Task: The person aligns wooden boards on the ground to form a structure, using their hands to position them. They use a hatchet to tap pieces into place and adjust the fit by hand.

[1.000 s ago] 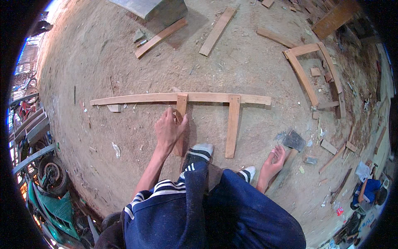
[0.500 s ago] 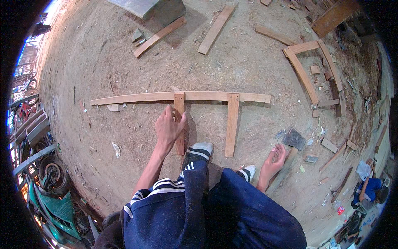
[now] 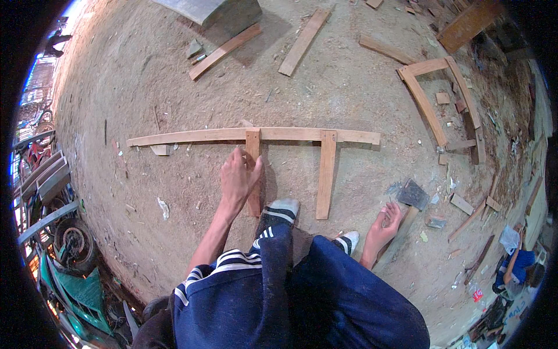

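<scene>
Pale wood forms the long bar (image 3: pixel 203 136) on the dirt floor (image 3: pixel 192 104), the left short board (image 3: pixel 253 141) overlapping it. There the left hand (image 3: pixel 235 178) has its grip apart, contact unclear; the right hand (image 3: pixel 382 231), loosely open, looks empty. Pressing by the overlap should hold it square.

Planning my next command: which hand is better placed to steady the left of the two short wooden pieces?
Left, I'd judge. The left hand is at that short piece, close to the long strip; the right hand is well to the right, near the dark block.
</scene>
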`<action>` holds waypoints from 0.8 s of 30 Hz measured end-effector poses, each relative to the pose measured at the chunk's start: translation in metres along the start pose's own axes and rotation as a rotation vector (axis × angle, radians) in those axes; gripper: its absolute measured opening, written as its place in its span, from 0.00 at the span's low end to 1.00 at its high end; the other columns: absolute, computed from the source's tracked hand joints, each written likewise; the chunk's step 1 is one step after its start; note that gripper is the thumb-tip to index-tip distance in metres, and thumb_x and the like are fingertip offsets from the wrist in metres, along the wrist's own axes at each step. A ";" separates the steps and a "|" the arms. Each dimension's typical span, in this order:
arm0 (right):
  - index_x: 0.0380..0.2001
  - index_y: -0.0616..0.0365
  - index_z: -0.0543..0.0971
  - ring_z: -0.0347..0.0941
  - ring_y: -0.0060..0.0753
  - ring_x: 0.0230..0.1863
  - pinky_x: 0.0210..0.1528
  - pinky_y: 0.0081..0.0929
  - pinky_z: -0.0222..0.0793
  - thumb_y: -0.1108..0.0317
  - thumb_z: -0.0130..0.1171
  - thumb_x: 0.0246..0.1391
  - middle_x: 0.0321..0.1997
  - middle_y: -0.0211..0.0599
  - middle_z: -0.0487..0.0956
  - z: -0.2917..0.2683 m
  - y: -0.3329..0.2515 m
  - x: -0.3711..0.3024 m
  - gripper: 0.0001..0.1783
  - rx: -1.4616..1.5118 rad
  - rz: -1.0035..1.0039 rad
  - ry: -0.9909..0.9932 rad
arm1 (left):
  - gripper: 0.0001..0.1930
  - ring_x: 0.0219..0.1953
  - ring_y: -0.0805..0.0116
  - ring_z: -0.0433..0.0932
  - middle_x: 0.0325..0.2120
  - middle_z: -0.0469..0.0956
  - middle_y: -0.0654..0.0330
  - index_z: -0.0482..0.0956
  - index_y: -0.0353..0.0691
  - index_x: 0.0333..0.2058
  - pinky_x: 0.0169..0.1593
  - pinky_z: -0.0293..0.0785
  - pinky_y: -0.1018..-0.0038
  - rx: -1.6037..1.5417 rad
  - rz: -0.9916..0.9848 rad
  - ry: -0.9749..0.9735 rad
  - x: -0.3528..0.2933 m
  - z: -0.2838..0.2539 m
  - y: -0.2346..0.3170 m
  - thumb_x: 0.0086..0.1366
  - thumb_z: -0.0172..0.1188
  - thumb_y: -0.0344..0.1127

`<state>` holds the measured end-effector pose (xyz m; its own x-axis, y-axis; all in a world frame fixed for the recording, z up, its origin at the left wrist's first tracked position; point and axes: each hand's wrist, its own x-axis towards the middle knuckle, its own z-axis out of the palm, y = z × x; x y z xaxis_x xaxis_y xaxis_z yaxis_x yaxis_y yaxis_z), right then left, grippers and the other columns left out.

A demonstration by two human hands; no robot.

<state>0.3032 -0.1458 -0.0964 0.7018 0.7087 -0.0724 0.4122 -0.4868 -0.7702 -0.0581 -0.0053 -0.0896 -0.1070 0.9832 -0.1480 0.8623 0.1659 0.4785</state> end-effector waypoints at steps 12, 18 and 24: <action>0.57 0.66 0.75 0.78 0.41 0.53 0.54 0.36 0.74 0.74 0.56 0.65 0.54 0.48 0.80 -0.001 -0.007 -0.002 0.18 -0.008 0.014 -0.016 | 0.18 0.34 0.49 0.85 0.30 0.84 0.49 0.78 0.35 0.38 0.40 0.80 0.57 0.033 -0.052 0.000 0.000 -0.001 0.003 0.61 0.73 0.42; 0.57 0.66 0.75 0.78 0.41 0.53 0.54 0.35 0.74 0.73 0.57 0.66 0.54 0.48 0.80 -0.001 -0.005 -0.002 0.18 0.003 0.007 -0.018 | 0.19 0.35 0.47 0.85 0.31 0.84 0.48 0.77 0.34 0.38 0.40 0.79 0.56 0.018 -0.044 0.007 0.000 -0.003 0.005 0.62 0.72 0.43; 0.57 0.65 0.76 0.78 0.40 0.53 0.54 0.35 0.74 0.72 0.57 0.66 0.54 0.46 0.80 -0.002 0.002 -0.002 0.18 0.025 0.005 -0.006 | 0.20 0.36 0.47 0.84 0.30 0.84 0.48 0.77 0.34 0.39 0.42 0.78 0.54 0.022 -0.062 -0.011 0.000 -0.001 0.005 0.62 0.72 0.44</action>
<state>0.3037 -0.1495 -0.0968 0.7002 0.7094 -0.0803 0.3936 -0.4774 -0.7856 -0.0543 -0.0046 -0.0862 -0.1558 0.9701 -0.1863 0.8648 0.2251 0.4489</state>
